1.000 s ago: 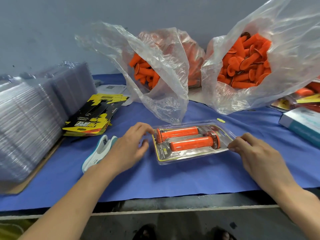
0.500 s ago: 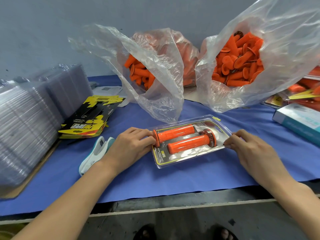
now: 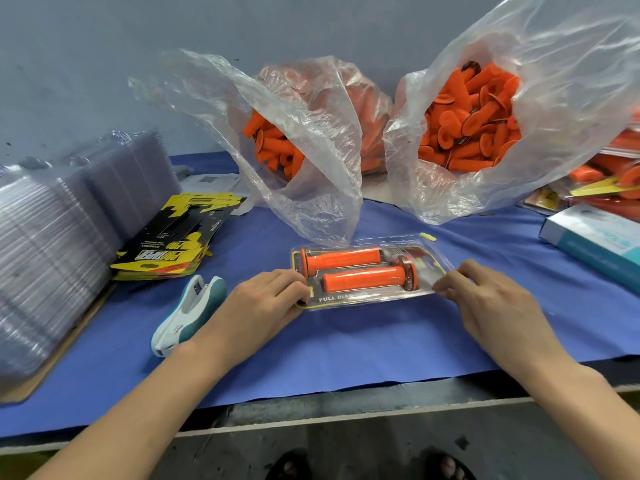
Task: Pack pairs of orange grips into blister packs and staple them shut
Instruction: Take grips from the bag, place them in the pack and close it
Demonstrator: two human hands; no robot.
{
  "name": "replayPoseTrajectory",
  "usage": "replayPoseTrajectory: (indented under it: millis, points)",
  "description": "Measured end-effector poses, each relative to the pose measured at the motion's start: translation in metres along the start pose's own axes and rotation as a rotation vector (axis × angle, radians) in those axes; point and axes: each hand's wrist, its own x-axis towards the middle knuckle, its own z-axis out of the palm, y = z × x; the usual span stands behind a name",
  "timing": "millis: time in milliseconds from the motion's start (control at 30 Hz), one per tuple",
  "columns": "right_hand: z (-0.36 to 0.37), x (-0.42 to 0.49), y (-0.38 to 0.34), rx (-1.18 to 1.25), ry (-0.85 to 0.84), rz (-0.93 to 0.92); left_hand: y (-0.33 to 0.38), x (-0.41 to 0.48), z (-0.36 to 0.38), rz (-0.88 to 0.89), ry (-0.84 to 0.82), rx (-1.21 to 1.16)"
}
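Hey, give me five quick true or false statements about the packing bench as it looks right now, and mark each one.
1. The blister pack holds two orange grips. True.
2. The stapler is in the right hand. False: it lies on the blue cloth beside the left hand.
3. Each hand holds one end of the blister pack. True.
4. The plastic bags behind the pack are empty. False: they hold many loose grips.
5. A stack of clear packs stands at the left. True.
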Motion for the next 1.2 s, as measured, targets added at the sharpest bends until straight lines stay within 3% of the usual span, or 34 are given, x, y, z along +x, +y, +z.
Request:
replayPoseTrajectory:
  millis: [367, 533, 833, 900, 967, 1033, 1067, 1133, 1200]
  points:
    - [0.003, 0.0, -0.005, -0.086, 0.059, -0.102, -0.002, -0.002, 0.003, 0.022, -0.073, 0.035]
    - [0.008, 0.006, -0.038, -0.042, 0.06, -0.295, -0.003, 0.0, 0.001, 0.026, -0.111, 0.014]
    - [0.018, 0.026, -0.081, -0.007, -0.002, -0.387, -0.011, -0.01, -0.01, -0.151, -0.192, 0.014]
    - [0.019, 0.027, -0.085, -0.001, 0.0, -0.374, -0.014, -0.023, -0.019, -0.323, -0.161, 0.113]
    - [0.021, 0.028, -0.088, 0.016, 0.004, -0.349, -0.02, -0.036, -0.029, -0.688, -0.135, 0.229]
    - [0.023, 0.027, -0.09, 0.014, 0.012, -0.334, -0.022, -0.047, -0.035, -1.065, -0.261, 0.263]
    - [0.024, 0.027, -0.091, 0.009, 0.02, -0.333, -0.022, -0.05, -0.036, -1.173, -0.358, 0.229]
    - [0.025, 0.027, -0.093, 0.01, 0.028, -0.326, -0.023, -0.054, -0.032, -1.228, -0.459, 0.168]
    - [0.026, 0.026, -0.095, 0.025, 0.038, -0.299, -0.027, -0.05, -0.033, -1.249, -0.383, 0.076]
